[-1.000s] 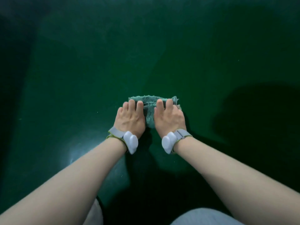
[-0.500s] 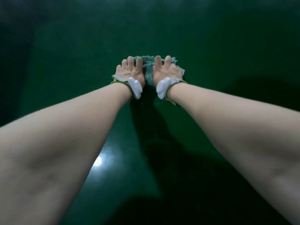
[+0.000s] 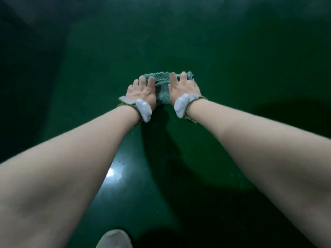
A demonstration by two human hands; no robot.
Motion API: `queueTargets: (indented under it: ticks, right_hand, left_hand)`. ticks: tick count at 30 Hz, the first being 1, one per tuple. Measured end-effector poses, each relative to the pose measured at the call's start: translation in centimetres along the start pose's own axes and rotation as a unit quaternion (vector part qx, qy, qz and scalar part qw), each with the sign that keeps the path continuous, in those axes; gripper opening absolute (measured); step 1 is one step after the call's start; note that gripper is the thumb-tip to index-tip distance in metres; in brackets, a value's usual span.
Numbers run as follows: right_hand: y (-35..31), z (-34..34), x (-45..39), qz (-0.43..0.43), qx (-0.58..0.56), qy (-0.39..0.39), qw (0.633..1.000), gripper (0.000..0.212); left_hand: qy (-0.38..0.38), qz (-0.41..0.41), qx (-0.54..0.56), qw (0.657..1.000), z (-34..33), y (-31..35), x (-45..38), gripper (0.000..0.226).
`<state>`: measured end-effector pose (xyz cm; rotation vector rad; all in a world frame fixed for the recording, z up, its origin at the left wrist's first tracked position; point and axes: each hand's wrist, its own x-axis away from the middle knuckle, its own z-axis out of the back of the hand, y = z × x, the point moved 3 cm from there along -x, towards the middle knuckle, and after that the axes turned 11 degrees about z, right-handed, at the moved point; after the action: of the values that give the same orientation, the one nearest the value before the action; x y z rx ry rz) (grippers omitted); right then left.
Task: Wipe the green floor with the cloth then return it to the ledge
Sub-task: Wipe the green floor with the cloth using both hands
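Item 1. Glossy dark green floor (image 3: 232, 56): fills the view; 1 bright light reflection lies on it well short of the cloth, between the forearms. No ledge is in view, so the return step is judged not yet begun.

Item 2. Crumpled pale green patterned cloth (image 3: 163, 86): flat on the floor, pinned under both palms, its frilled far edge showing beyond the fingertips. Against the picture 1 s ago it sits farther out from the body, arms now stretched long; against 0.5 s ago it lies slightly nearer again. Judged meaning: a push stroke has reached its end and the pull back is probably starting, so wiping is in progress, not finished.

Item 3. Left hand (image 3: 140, 93): on the left part of the cloth, palm down, fingers extended and pressing, not curled round the fabric.

Item 4. Right hand (image 3: 182, 86): on the right part of the cloth, same flat pressing pose; in this dim view, whether the thumb hooks the edge cannot be told.

Item 5. 2 white wrist-worn bands with rounded pods (image 3: 143, 109): 1 per wrist, just behind the cloth.

Item 6. Pale shoe tip (image 3: 114, 238): well behind the cloth, at the bottom edge.
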<state>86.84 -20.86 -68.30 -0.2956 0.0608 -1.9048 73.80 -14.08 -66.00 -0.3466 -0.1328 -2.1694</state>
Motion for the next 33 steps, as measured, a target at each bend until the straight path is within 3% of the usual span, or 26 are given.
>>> queueTargets:
  ticks: [2, 6, 15, 20, 26, 30, 33]
  right_hand:
    - [-1.9, -1.2, 3.7, 0.017, -0.015, 0.020, 1.000, 0.033]
    - [-4.8, -2.9, 9.2, 0.025, -0.011, 0.022, 0.999, 0.034]
    - [-7.5, -5.9, 18.8, 0.084, 0.025, 0.048, 0.995, 0.032]
    - [-6.8, -6.1, 18.2, 0.120, 0.090, 0.062, 0.987, 0.035]
    - [-5.4, -5.4, 13.6, 0.157, 0.087, 0.076, 0.981, 0.038]
    - [-5.1, -4.4, 7.8, 0.132, 0.075, 0.085, 0.985, 0.035]
    - [-5.2, -3.7, 3.0, 0.107, 0.066, 0.089, 0.988, 0.033]
  left_hand:
    - [0.028, 0.007, 0.007, 1.000, -1.6, -1.3, 2.8, 0.041]
    - [0.060, 0.010, 0.003, 0.998, -4.0, -2.8, 7.8, 0.033]
    - [0.043, 0.035, 0.021, 0.998, -8.6, -3.6, 18.3, 0.029]
    - [0.081, 0.012, -0.045, 0.996, -8.7, -2.6, 17.4, 0.030]
    - [0.158, 0.009, -0.012, 0.987, -7.8, -2.6, 13.7, 0.026]
    - [0.087, 0.049, -0.068, 0.993, -6.1, -3.5, 7.6, 0.042]
    - [0.057, 0.078, -0.060, 0.994, -4.1, -4.1, 2.6, 0.039]
